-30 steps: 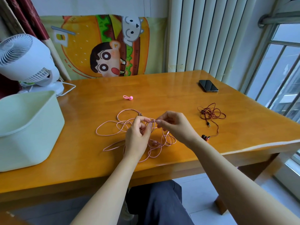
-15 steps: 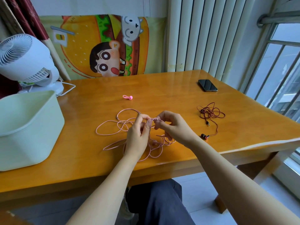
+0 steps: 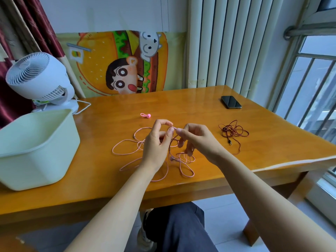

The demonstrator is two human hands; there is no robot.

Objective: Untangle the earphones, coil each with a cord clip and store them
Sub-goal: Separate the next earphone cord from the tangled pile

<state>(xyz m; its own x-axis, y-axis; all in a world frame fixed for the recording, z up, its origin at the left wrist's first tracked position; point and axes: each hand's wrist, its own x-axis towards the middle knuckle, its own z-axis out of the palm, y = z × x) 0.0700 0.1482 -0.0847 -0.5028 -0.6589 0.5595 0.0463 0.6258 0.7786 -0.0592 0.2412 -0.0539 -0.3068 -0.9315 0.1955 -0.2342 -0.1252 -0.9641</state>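
Pink earphones (image 3: 127, 142) lie in loose tangled loops on the wooden table (image 3: 109, 170). My left hand (image 3: 156, 146) and my right hand (image 3: 196, 140) are raised a little above them, and both pinch the same small pink end of the cord between thumb and forefinger. Strands hang from the fingers down to the loops. A pink cord clip (image 3: 146, 115) lies on the table behind my hands. Dark red earphones (image 3: 233, 131) lie in a loose bunch to the right, untouched.
A pale green bin (image 3: 36, 142) stands at the table's left. Behind it is a white fan (image 3: 38, 79) with its cable. A black phone (image 3: 231, 102) lies at the far right. The table's edge runs near the window on the right.
Both hands have lifted off the table with the pink cord end, drawing strands up. The loops below have shifted slightly.
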